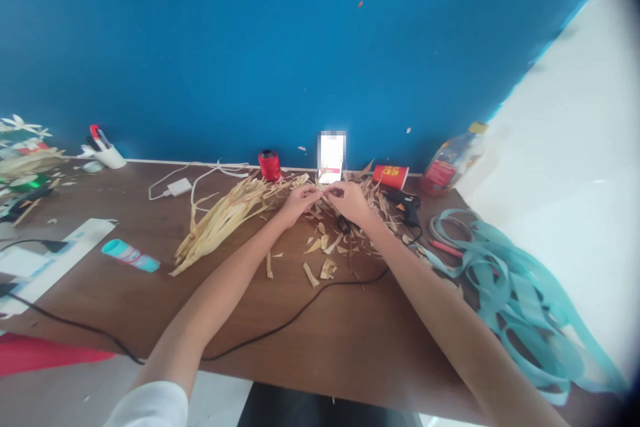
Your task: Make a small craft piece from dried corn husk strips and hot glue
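My left hand [301, 203] and my right hand [349, 201] meet at the fingertips over a heap of dry scraps near the wall. Both are closed in a pinch on a small pale piece that looks like corn husk [323, 189]; the fingers hide most of it. Left of my left hand lies a bundle of dry corn husks [220, 223]. Torn husk scraps [327, 269] are strewn below and to the right of my hands. Just behind my fingertips a lit phone [331, 157] stands upright against the wall.
A red can-like object [270, 165], a red paper cup [391, 176], a black glue gun [407, 205] and a bottle [447, 167] stand or lie along the back. Teal ribbon [520, 293] is piled at right. A black cable [295, 317] crosses the table. A power strip [65, 260] lies left.
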A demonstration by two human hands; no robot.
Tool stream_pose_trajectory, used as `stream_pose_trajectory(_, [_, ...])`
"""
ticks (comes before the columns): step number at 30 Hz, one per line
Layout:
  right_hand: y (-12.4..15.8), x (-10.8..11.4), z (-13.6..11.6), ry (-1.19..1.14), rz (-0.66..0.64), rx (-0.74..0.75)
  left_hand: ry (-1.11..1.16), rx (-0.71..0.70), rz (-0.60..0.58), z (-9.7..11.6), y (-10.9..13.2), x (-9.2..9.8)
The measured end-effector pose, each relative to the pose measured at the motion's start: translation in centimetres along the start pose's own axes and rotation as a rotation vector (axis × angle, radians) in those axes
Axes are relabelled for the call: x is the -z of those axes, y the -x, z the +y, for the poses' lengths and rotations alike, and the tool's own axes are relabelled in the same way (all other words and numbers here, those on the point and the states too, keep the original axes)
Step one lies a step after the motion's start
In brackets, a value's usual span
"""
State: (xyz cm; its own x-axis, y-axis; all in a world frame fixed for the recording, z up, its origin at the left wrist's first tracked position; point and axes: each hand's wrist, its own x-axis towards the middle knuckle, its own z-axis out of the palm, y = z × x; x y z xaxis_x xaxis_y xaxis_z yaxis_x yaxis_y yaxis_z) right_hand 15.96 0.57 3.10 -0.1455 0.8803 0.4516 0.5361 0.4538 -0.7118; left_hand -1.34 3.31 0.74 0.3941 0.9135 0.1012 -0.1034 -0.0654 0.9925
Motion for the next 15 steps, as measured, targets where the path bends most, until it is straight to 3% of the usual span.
stream_pose_trajectory(15, [-0.30, 0.89, -0.31, 0.057, -0.117, 0.077, 0.003, 0.013, 0.017, -0.44, -0.10, -0.06])
